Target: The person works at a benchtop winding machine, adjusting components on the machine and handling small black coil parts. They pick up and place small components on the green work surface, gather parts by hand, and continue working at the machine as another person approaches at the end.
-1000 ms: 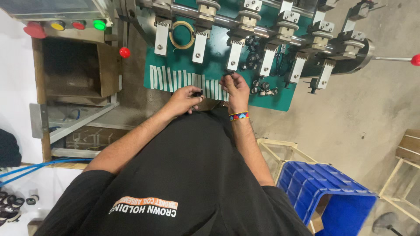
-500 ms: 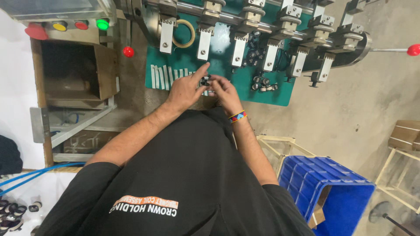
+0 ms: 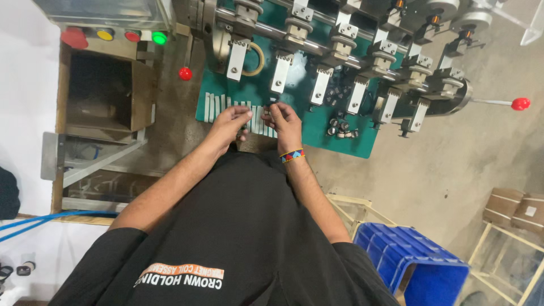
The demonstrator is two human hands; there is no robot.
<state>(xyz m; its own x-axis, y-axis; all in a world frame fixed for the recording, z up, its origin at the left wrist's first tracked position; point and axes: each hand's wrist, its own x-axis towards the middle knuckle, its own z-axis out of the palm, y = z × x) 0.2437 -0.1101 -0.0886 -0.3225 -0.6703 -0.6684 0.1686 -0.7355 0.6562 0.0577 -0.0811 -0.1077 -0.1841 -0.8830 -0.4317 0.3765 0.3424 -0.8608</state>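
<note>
Both hands work over a green board (image 3: 340,144) on the bench under a machine with a row of metal clamp arms (image 3: 320,85). My right hand (image 3: 285,120), with a coloured bracelet at the wrist, pinches a small dark part (image 3: 272,102) at its fingertips. My left hand (image 3: 231,122) hovers just to its left, fingers curled and close together over a row of white strips (image 3: 226,105) laid on the board. Whether the left fingers hold anything is hidden. A pile of small dark parts (image 3: 341,128) lies on the board to the right of my hands.
Red-knobbed levers stick out at the left (image 3: 185,73) and far right (image 3: 520,103). Coloured push buttons (image 3: 159,38) sit above an open cardboard box (image 3: 107,93). A blue crate (image 3: 413,263) and brown boxes (image 3: 510,207) stand on the floor at right.
My hands, joined on the dark part half a second ago, have come slightly apart. The left hand has dropped back over the white strips.
</note>
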